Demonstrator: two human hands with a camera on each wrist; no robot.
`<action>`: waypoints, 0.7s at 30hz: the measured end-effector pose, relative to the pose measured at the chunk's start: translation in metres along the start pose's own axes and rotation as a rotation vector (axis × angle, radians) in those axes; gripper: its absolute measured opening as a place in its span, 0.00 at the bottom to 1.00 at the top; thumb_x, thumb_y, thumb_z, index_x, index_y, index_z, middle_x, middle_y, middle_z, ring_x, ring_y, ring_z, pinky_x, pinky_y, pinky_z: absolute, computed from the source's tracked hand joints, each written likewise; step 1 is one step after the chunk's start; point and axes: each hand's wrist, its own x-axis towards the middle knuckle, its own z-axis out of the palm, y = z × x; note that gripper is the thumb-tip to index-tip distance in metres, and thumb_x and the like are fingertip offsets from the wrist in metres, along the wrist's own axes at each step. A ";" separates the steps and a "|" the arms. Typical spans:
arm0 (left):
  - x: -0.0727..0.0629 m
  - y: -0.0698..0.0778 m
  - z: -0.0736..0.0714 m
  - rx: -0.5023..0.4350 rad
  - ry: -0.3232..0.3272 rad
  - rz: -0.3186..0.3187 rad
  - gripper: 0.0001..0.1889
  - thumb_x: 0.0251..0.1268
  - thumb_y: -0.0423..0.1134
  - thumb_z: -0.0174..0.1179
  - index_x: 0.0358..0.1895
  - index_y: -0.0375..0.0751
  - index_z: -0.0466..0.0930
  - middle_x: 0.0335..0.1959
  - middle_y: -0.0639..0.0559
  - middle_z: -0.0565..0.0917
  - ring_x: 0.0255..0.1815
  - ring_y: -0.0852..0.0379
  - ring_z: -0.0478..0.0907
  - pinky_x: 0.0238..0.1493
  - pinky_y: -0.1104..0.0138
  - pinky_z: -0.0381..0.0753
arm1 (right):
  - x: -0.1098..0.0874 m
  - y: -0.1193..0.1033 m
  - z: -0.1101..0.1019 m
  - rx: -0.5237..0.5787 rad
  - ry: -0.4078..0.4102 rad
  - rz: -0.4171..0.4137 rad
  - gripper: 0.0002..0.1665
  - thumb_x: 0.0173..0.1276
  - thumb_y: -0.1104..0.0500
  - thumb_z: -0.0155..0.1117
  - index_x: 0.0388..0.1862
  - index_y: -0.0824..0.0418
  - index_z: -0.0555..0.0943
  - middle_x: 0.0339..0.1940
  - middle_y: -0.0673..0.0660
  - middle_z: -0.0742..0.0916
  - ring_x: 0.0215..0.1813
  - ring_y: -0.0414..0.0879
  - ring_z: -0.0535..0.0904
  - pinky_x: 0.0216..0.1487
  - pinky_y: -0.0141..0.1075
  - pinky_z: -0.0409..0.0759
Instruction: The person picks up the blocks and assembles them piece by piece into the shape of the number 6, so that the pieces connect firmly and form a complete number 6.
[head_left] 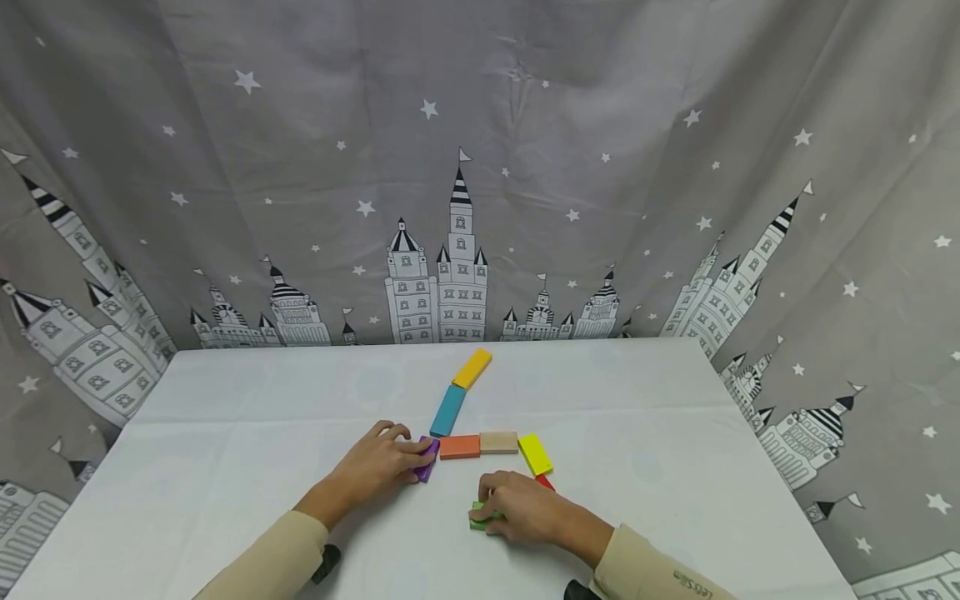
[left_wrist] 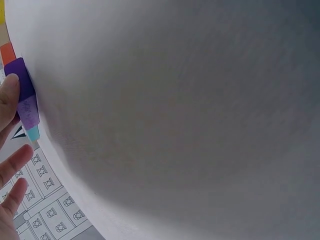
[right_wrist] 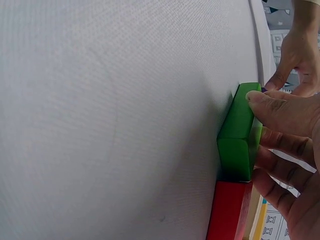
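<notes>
My left hand (head_left: 378, 460) holds a purple block (head_left: 427, 467) between thumb and fingers. In the left wrist view the thumb lies along the purple block (left_wrist: 19, 75), and other fingers are spread. An orange block (head_left: 460, 447) sits just right of the purple one, with a blue block (head_left: 448, 411) slanting up from that corner. Nearer the front, my right hand (head_left: 525, 506) grips a green block (head_left: 477, 523) from above. The right wrist view shows the green block (right_wrist: 239, 120) with its end right at a red block (right_wrist: 227, 210), which the hand partly hides in the head view.
A yellow-orange block (head_left: 472, 367) continues the line beyond the blue one. A beige block (head_left: 498, 442) and a yellow block (head_left: 536, 454) follow the orange one rightward, curving toward the red. All lie on a white-covered table (head_left: 247, 442) before a grey castle-print curtain (head_left: 330, 100).
</notes>
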 end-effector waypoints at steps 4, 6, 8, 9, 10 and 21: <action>0.001 -0.001 0.000 -0.002 0.002 0.001 0.22 0.58 0.49 0.66 0.57 0.50 0.82 0.54 0.56 0.83 0.48 0.52 0.76 0.55 0.54 0.74 | 0.000 0.000 0.000 -0.008 -0.006 0.005 0.18 0.60 0.56 0.72 0.51 0.51 0.85 0.40 0.42 0.81 0.38 0.32 0.71 0.44 0.22 0.73; 0.002 -0.002 0.000 0.001 0.000 0.002 0.22 0.58 0.49 0.65 0.57 0.51 0.82 0.54 0.55 0.83 0.49 0.51 0.76 0.55 0.54 0.74 | 0.000 0.001 0.000 -0.012 -0.005 0.003 0.18 0.60 0.56 0.72 0.51 0.51 0.86 0.40 0.42 0.81 0.38 0.32 0.71 0.44 0.22 0.73; 0.002 -0.003 0.000 -0.001 -0.003 -0.001 0.22 0.58 0.49 0.65 0.57 0.51 0.82 0.54 0.55 0.83 0.49 0.51 0.76 0.56 0.53 0.74 | 0.000 0.000 0.000 -0.014 -0.003 0.000 0.18 0.60 0.56 0.72 0.51 0.51 0.86 0.40 0.42 0.81 0.37 0.32 0.71 0.43 0.22 0.73; 0.003 -0.003 -0.001 -0.004 -0.005 -0.002 0.22 0.58 0.49 0.65 0.57 0.51 0.82 0.54 0.55 0.83 0.49 0.51 0.76 0.56 0.53 0.74 | 0.000 0.000 0.000 -0.014 -0.002 -0.003 0.18 0.60 0.56 0.72 0.51 0.51 0.86 0.40 0.42 0.81 0.37 0.32 0.71 0.43 0.22 0.73; 0.003 -0.003 -0.001 -0.007 -0.006 -0.004 0.22 0.58 0.49 0.65 0.57 0.51 0.82 0.54 0.55 0.83 0.49 0.51 0.76 0.56 0.53 0.74 | 0.001 0.000 0.000 -0.016 -0.001 -0.006 0.17 0.60 0.56 0.72 0.50 0.51 0.86 0.40 0.43 0.81 0.37 0.32 0.71 0.43 0.22 0.73; 0.004 -0.006 0.002 -0.011 0.017 0.019 0.22 0.56 0.48 0.67 0.56 0.50 0.82 0.54 0.55 0.84 0.47 0.51 0.76 0.53 0.54 0.74 | 0.001 0.000 -0.001 -0.015 -0.002 -0.013 0.18 0.60 0.56 0.72 0.50 0.51 0.86 0.40 0.43 0.82 0.37 0.32 0.72 0.43 0.22 0.73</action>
